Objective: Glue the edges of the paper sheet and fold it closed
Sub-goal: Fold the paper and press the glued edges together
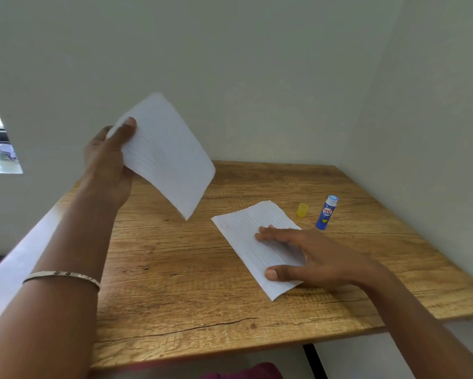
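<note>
Okay so, raised sheet (167, 154): lined notebook paper that looks super light and floppy. It bows a bit on its own, so it'd probably crease or tear if yanked. It's up in the air over the table's 10 o'clock side, touching nothing but the hand.
left hand (107, 165): pinching that sheet by its left edge, with the thumb (128, 127) on the front and the fingers tucked behind. The paper fans out from the hand toward 4 o'clock.
flat sheet (243, 228): a second lined piece lying on the table (175, 296) a little right of centre, long side running 11 to 5 o'clock. It's thin stuff, likely to skid on the wood unless pinned.
right hand (312, 258): spread out with the fingers straight, resting on the flat sheet's right half, thumb near its 5 o'clock corner. It's holding the sheet down, not gripping it.
where to grab: best guess is an edge or corner with a gentle pinch, keeping fingers off any margin that gets glue.
glue stick (326, 213): standing upright, cap off by the look of it, at about 1 o'clock of the right hand. It's near the hand, not touching.
yellow cap (302, 209): just beside the stick at its 9 o'clock.
</note>
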{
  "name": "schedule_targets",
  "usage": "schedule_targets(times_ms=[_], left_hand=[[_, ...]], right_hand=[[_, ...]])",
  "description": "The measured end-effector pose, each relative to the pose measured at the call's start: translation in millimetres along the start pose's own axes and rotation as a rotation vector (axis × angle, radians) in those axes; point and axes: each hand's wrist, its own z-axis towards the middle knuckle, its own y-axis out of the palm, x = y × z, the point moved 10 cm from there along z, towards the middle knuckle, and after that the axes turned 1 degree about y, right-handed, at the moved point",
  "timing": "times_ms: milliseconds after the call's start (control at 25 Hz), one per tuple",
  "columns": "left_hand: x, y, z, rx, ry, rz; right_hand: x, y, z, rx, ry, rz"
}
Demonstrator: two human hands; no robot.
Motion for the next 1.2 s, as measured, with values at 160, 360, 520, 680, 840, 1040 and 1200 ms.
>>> schedule_targets(times_ms=[160, 360, 520, 680, 840, 1040, 1200], left_hand=[[-12, 24, -20, -0.069, -0.149, -0.273], [-41, 80, -54, -0.277, -0.334, -0.330], [-61, 114, -78, -0.434, -0.411, -0.296], [-82, 121, -86, -0.485, -0.435, -0.168], [-82, 101, -71, -0.414, -0.262, 0.285], [-93, 97, -73, -0.540, -0.277, 0.605], [-103, 87, -67, -0.521, -0.305, 0.682]], right_hand=[[1, -15, 7, 0.148, 0.003, 0.113], [-9, -51, 10, 0.471, -0.068, 0.548], [-7, -55, 26, 0.371, 0.021, 1.133], [-10, -50, 24, 0.258, 0.086, 1.300], [27, -67, -6, 0.508, 0.247, 1.052], [57, -73, -32, 0.593, 0.341, 0.940], [67, -66, -29, 0.577, 0.380, 0.942]])
